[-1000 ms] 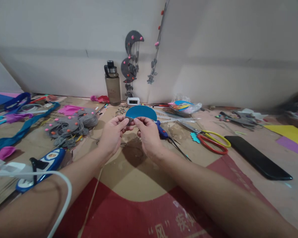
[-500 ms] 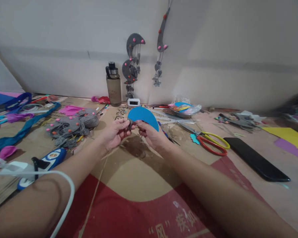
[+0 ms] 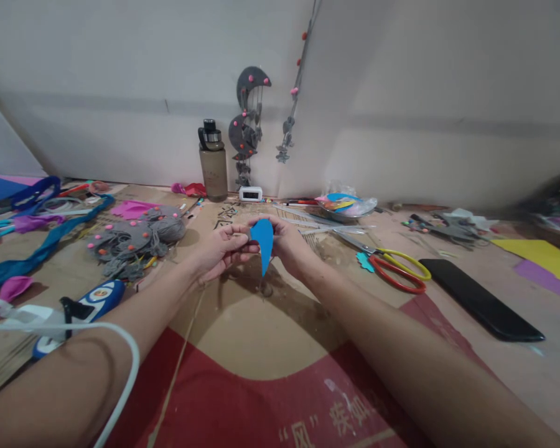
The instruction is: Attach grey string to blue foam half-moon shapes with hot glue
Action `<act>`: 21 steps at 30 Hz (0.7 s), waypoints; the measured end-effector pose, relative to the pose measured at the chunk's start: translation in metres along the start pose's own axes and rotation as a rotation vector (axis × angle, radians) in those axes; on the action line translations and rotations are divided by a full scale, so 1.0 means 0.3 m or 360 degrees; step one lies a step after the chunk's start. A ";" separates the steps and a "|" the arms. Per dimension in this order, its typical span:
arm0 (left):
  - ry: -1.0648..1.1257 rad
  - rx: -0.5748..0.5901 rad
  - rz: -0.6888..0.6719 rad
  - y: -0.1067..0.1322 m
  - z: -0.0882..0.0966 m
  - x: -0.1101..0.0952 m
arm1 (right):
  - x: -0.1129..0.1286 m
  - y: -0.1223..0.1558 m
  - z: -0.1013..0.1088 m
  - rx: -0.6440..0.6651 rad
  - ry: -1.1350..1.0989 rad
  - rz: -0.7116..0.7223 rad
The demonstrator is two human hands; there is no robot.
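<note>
A bright blue crescent-shaped piece of craft sheet (image 3: 264, 239) stands edge-on between my hands, its tapered tip pointing down. My right hand (image 3: 291, 247) is closed on it from behind, and its fingertips are mostly hidden by the blue sheet. Beside the left edge of the piece, my left hand (image 3: 224, 252) pinches thumb and fingers together at a small dark bit that is hard to make out. Thin dark strands hang below the hands over the cardboard (image 3: 242, 336).
Scissors (image 3: 396, 270) and a black slab-like case (image 3: 483, 302) lie right. Grey felt pieces with yarn (image 3: 137, 239) and a blue-white tool (image 3: 81, 314) lie left. A bottle (image 3: 213, 165) and small digital clock (image 3: 251, 194) stand behind. Grey crescent hangings (image 3: 252, 84) are on the wall.
The blue crescent has turned from lying broad behind my hands to narrow and tip-down between them. My left fingers have spread slightly. The right wall hanging has swung edge-on.
</note>
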State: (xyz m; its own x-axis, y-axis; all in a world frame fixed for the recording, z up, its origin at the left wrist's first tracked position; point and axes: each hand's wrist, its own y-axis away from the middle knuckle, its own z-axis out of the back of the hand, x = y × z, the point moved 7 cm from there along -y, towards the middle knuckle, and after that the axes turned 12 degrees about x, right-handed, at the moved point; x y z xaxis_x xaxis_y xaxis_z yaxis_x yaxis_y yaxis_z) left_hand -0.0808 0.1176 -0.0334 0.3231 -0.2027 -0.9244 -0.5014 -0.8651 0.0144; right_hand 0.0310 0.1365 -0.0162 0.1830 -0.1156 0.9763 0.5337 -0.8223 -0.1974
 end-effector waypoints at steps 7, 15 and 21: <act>-0.0472 -0.0174 -0.0084 -0.001 -0.002 0.008 | -0.020 -0.003 0.026 -0.0114 0.0234 -0.0026; -0.0543 -0.0313 -0.0072 0.001 0.013 0.016 | -0.020 -0.006 0.012 -0.0090 0.0318 0.0067; -0.0776 -0.0414 -0.0144 0.010 0.039 0.001 | -0.030 -0.010 0.034 -0.0180 0.0498 0.0051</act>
State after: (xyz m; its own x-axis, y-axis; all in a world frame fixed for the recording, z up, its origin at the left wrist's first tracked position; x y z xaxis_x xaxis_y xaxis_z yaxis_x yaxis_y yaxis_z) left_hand -0.0915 0.1202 -0.0380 -0.0840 0.0601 -0.9947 -0.2546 -0.9664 -0.0369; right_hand 0.0363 0.1456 -0.0254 -0.0739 -0.2935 0.9531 0.4334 -0.8702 -0.2343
